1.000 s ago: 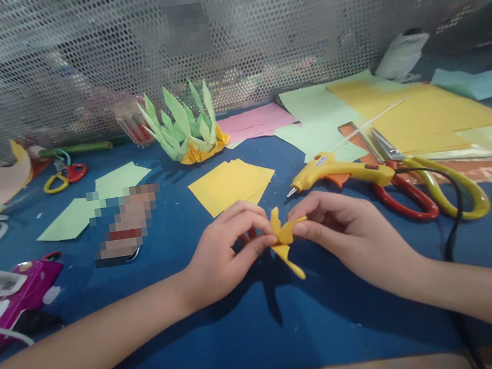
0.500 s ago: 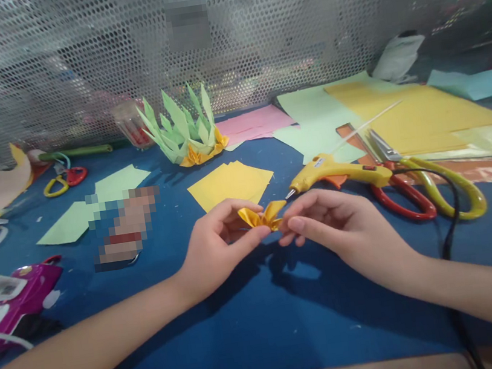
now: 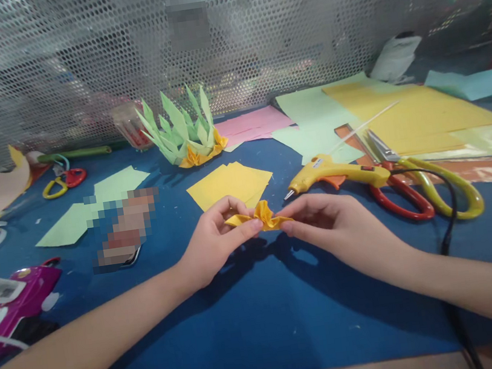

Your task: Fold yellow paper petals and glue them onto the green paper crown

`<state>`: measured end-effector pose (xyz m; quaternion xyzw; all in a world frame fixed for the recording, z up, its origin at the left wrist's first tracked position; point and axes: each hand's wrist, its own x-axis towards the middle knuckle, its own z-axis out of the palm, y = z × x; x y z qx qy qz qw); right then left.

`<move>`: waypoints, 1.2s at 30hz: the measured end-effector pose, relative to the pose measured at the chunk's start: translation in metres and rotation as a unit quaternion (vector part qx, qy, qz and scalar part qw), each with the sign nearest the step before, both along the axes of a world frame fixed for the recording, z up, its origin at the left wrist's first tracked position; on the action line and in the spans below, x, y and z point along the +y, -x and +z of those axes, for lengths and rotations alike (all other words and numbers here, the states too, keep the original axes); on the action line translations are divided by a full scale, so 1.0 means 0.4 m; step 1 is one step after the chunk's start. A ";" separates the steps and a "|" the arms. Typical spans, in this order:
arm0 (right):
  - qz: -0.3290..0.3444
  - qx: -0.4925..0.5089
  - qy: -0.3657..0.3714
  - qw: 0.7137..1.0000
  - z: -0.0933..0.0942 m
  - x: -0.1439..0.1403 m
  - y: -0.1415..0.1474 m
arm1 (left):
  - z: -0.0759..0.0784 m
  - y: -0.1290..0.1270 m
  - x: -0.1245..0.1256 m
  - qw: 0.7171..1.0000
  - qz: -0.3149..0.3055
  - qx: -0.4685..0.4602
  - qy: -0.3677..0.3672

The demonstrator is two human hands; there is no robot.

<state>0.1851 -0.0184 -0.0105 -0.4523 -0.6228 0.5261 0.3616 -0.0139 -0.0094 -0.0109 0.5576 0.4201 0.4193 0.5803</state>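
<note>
A small folded yellow paper piece (image 3: 265, 213) is held above the blue table, its middle standing up in creased folds. My left hand (image 3: 214, 238) pinches its left side between thumb and fingers. On the other side, my right hand (image 3: 331, 221) grips the right tip with thumb and forefinger. Just behind the hands lie square yellow paper sheets (image 3: 227, 182). A yellow glue gun (image 3: 340, 172) rests beyond my right hand, its nozzle pointing left. Farther back stands a ring of green folded paper spikes (image 3: 181, 129) with yellow folded pieces along its lower edge.
Large scissors (image 3: 429, 186) and the glue gun's black cord (image 3: 452, 235) lie at right. Left are green paper sheets (image 3: 124, 182), small scissors (image 3: 65, 180), a pixelated phone-like object (image 3: 128, 228) and a purple device (image 3: 25, 304). A perforated metal panel (image 3: 252, 31) closes the back.
The folded yellow paper has turned, and its raised wings now look flatter with a crumpled middle. My right fingertips have closed on its right tip.
</note>
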 end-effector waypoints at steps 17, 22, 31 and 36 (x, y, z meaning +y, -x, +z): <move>-0.006 0.052 0.006 0.999 0.001 -0.011 0.002 | 0.009 -0.009 -0.025 0.995 -0.038 0.091 -0.014; 0.015 0.087 0.041 0.995 -0.003 -0.003 0.001 | 0.013 -0.011 -0.017 0.998 -0.013 0.060 -0.005; 0.021 0.036 0.013 0.999 -0.013 -0.008 0.004 | 0.008 -0.010 -0.029 0.993 -0.039 0.105 -0.024; 0.042 0.025 0.002 0.999 -0.005 -0.016 0.005 | 0.013 -0.011 -0.037 0.987 -0.060 0.132 -0.075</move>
